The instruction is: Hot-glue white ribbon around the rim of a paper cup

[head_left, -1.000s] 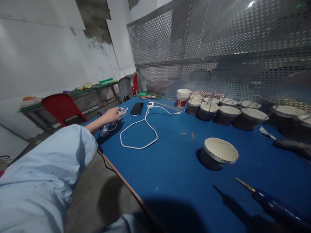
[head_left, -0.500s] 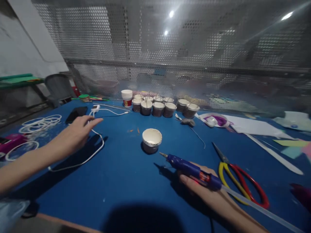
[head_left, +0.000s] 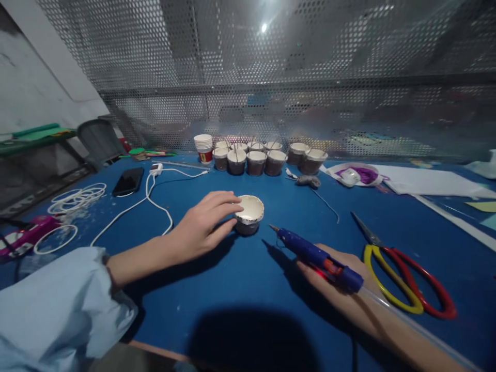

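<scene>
My left hand reaches across the blue table and its fingers curl against the left side of a small brown cup with a white rim. My right hand lies low on the table, closed round a blue glue gun. The gun's metal tip points up-left toward the cup, a short gap away. A clear glue stick runs out of the gun's back toward the lower right.
Several filled cups and a stack of paper cups stand at the back by the perforated metal screen. Scissors lie right of the gun. A phone, a white cable and white rings lie left.
My left hand has come from the phone and cable at the left to the lone cup and now touches it. The view swung right. The glue gun stays in my right hand.
</scene>
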A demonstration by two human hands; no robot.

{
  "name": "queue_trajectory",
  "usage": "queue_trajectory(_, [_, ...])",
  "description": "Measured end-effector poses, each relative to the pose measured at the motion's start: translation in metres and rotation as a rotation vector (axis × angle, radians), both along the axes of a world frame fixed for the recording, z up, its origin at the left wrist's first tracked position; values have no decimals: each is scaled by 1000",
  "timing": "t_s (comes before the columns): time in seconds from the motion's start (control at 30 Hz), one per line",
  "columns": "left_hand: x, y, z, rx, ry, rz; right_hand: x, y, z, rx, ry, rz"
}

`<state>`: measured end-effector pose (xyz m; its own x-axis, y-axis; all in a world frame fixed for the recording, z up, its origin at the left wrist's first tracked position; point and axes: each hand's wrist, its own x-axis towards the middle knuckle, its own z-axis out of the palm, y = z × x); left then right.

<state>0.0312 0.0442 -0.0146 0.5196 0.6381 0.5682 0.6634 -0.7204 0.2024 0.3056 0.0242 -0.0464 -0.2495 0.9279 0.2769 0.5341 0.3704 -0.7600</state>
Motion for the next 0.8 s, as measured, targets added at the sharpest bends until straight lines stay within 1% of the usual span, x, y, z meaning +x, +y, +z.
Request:
queue_trajectory(0.07, [4,8,-9,6,-11,-23,0,4,-4,73,-36,75])
queue_trajectory(0.17, [9,18,-18,-9,-20,-48,0,13,-9,213,-69,230])
queue_trajectory(0.23, [12,21,-21,-36,-15,-66,-1,17,-13,292,-91,312])
queue_trajectory(0.33, [17,22,-21,-89,14,-66,-3,21,-17,350,-106,383])
queue_trajectory(0.47, [20,21,-21,-119,16,-44,-5,25,-23,394,-94,423])
queue_trajectory(0.57, [22,21,-24,-93,-34,-35,-4,27,-26,393,-102,384])
queue_trajectory(0.67, [24,21,-26,-71,-101,2,-1,27,-27,384,-90,347])
queue_trajectory(0.8, [26,20,-26,-63,-163,48,-2,23,-28,398,-56,401])
